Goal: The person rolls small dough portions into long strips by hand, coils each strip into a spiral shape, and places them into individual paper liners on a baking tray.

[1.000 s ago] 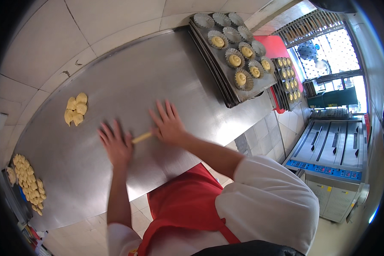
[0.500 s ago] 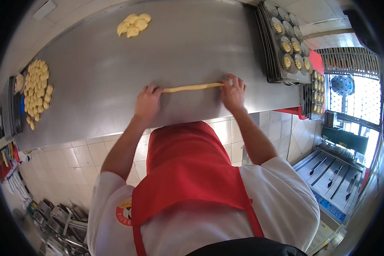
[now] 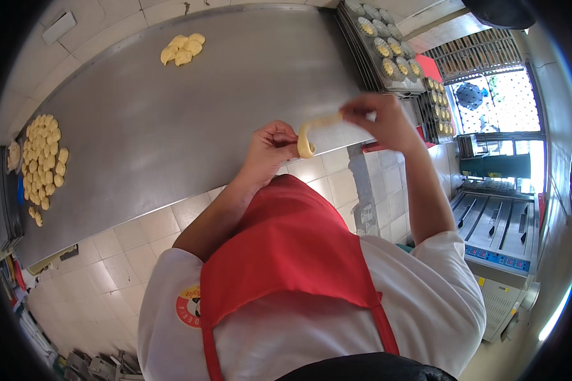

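Observation:
A thin rope of pale yellow dough (image 3: 306, 141) is held up between my two hands, above the front edge of the steel worktable (image 3: 184, 120). My left hand (image 3: 274, 143) pinches one end, where the rope curls into a small loop. The other end is in the closed fingers of my right hand (image 3: 380, 117), which is raised to the right and blurred by motion. A small cluster of dough pieces (image 3: 183, 49) lies at the far side of the table. Many dough balls (image 3: 43, 159) sit together at the left end.
Stacked trays (image 3: 388, 76) with fluted metal molds, some holding dough, stand at the right end. Further right is another tray of filled molds (image 3: 438, 111). A machine with a blue control panel (image 3: 497, 257) stands at the lower right. More stacked trays (image 3: 7, 197) are at the far left.
My hands have lifted the dough rope off the table and moved right. The rope, straight before, now bends and curls at my left hand. The view has turned slightly.

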The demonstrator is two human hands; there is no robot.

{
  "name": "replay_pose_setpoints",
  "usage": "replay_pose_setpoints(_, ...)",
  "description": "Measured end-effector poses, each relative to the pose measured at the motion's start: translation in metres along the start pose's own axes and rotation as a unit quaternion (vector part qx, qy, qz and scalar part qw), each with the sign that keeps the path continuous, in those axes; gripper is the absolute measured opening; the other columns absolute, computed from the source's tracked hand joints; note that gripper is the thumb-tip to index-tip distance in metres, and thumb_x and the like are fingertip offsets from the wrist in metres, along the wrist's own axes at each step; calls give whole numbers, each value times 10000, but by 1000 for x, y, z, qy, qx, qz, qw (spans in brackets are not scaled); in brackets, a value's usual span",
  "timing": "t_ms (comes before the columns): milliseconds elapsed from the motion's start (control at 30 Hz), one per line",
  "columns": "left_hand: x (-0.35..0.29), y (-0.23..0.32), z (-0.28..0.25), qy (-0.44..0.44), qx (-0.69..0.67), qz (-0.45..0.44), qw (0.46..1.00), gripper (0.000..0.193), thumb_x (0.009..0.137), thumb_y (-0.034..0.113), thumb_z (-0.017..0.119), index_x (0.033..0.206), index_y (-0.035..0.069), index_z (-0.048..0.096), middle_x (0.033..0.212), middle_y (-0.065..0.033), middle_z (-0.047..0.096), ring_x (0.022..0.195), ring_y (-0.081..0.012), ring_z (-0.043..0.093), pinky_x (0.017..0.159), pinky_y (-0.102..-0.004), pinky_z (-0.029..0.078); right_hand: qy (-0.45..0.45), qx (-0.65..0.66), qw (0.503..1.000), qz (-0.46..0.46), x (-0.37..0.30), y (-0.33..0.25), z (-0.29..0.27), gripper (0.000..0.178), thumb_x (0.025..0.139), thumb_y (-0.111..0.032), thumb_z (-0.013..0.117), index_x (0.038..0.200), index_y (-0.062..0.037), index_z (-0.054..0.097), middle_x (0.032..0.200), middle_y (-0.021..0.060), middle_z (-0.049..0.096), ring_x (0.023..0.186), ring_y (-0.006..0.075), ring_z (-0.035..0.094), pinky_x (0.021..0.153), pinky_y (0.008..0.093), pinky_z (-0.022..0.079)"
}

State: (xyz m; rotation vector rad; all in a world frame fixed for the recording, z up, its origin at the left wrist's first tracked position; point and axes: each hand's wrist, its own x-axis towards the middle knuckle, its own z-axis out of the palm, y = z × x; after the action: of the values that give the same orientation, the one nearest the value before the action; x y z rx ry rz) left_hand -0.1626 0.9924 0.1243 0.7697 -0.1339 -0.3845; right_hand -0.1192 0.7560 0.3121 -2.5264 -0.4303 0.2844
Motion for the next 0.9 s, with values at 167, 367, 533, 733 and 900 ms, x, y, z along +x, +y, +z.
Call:
replay_pose_setpoints(167,8,3,9,-54,-52,12,997,202,949,-116,728,1082,30,686,1005,-86,787,926,-146,756,867,-312,624,52,183,982,17,-10,-22,19,208,969,-120,820,1144,-9,804,1009,53,806,924,101,720,824,286,573)
replay_pose_setpoints(367,31,33,23,-40,-107,-87,990,208,1018,39,722,1218,-3,689,1141,-103,761,1042,-184,744,903,-334,623,87,468,868,143,-17,22,61,342,1078,-256,700,1275,23,719,1169,105,767,1083,198,747,955,362,617)
replay_pose_setpoints(533,86,20,43,54,170,-98,979,348,1050,154,715,1341,-26,650,1218,-146,748,1092,-209,743,918,-353,617,152,624,735,215,-11,45,97,443,1100,-285,661,1388,50,633,1271,150,722,1135,266,737,971,419,637)
replay_pose_setpoints(733,220,31,95,-1,494,28,869,606,988,277,800,1465,-26,580,1290,-193,727,1150,-243,718,906,-342,608,266,629,709,176,50,162,43,435,1037,-242,757,1336,53,647,1204,108,711,1070,201,716,921,361,630)
replay_pose_setpoints(900,335,49,-43,106,763,68,634,641,939,270,802,1474,7,567,1421,-235,636,1324,-431,606,1128,-470,492,458,548,698,61,133,331,-106,363,1030,-174,744,1273,83,662,967,54,692,837,143,657,780,313,573)
